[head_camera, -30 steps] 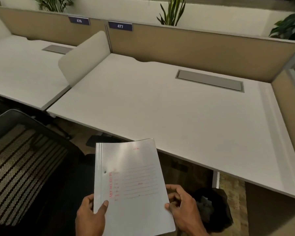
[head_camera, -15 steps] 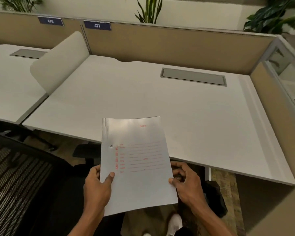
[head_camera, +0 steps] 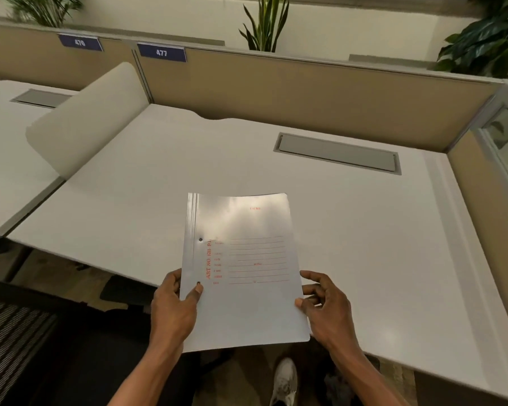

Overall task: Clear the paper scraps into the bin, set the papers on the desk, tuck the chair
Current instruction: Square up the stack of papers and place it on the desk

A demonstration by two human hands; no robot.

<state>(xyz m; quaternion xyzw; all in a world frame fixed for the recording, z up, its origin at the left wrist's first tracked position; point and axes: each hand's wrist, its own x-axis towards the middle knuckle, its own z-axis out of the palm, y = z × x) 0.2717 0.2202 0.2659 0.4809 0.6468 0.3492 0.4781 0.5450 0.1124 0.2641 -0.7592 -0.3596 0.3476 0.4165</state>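
I hold a white paper file with red print over the near edge of the white desk. My left hand grips its lower left edge, thumb on top. My right hand holds the lower right edge, thumb on the sheet and fingers spread behind. The far half of the file hangs above the desktop. The black mesh chair shows at the lower left, its seat dark below my left arm. The bin is mostly hidden under the desk behind my right arm.
A grey cable hatch is set into the desk's back right. Tan partition panels wall the back and right side, with a label 477. A white curved divider separates the left desk. My white shoe stands on the floor.
The file has moved forward and up, from in front of the desk edge to partly over the desktop. Both hands kept their grip. My view has shifted right and nearer the desk.
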